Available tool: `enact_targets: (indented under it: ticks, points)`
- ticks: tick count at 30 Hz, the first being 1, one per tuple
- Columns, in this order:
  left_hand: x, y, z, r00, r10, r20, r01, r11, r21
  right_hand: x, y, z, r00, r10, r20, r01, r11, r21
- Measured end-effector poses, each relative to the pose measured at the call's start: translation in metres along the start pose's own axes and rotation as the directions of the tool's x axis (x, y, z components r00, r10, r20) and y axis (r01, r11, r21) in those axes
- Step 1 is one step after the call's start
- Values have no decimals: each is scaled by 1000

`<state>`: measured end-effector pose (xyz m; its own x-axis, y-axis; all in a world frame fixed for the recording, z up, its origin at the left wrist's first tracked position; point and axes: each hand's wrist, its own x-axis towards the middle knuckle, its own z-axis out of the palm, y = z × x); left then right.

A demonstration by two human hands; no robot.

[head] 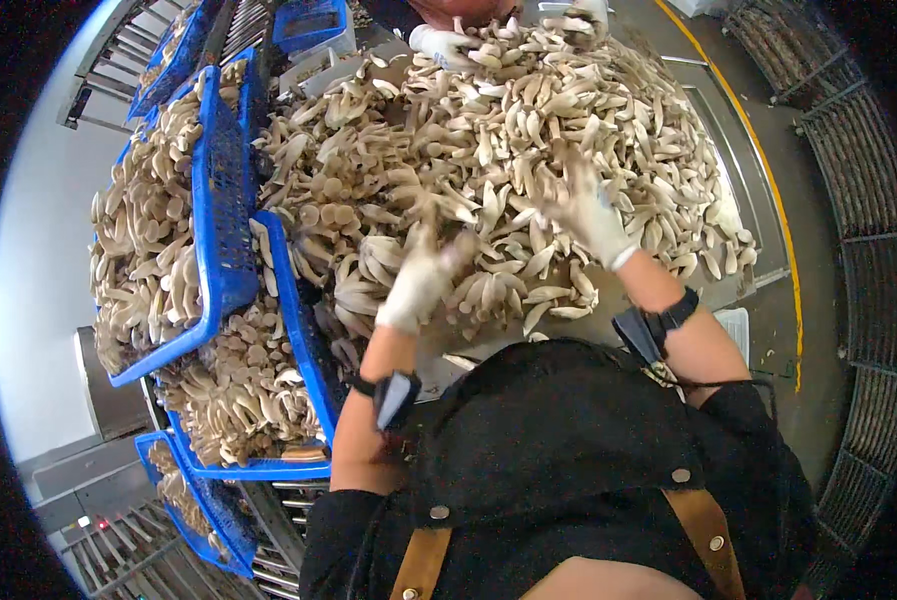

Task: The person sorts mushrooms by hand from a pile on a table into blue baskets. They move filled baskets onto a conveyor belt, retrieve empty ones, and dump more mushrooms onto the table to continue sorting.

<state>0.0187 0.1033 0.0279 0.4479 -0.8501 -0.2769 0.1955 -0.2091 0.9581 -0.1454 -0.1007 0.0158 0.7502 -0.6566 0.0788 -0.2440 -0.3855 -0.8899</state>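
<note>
A large heap of pale, thick-stemmed mushrooms (523, 112) covers the table before me. My left hand (426, 274), in a white glove, is at the near left part of the heap, fingers blurred by motion; a mushroom cluster (488, 294) lies just right of it. Over the middle of the heap, my right hand (594, 217), also gloved, has its fingers spread and blurred at the mushrooms. Whether either hand grips a mushroom cannot be told. Clustered mushrooms with brownish caps (332, 210) lie on the heap's left side, loose single ones on the right.
Blue plastic crates (227, 247) full of mushrooms stand on the left by a roller conveyor (287, 517). A person's gloved hands (442, 46) touch the heap's far edge. A white container (733, 337) sits low at the right. Racks (861, 172) stand beyond a yellow floor line (771, 180).
</note>
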Motion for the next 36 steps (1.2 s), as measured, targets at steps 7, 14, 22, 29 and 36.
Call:
enact_targets:
  ticks: [7,14,22,29,36]
  points:
    - [-38,-73,17,994,23,110,-106,512,852,-83,1,83,750,-318,580,624,632,-460]
    - [-43,-84,-6,926,-319,203,283,941,188,-48,14,54,607,174,775,-141,984,-111]
    - [-67,-91,21,969,-66,237,73,997,-21,-66,62,32,671,-134,729,-318,837,446]
    - [-49,-71,48,954,-265,142,299,887,-353,-60,-2,34,541,350,764,-450,888,-88]
    - [-66,-79,20,952,-200,233,293,816,-498,-56,13,16,449,245,859,-775,585,238]
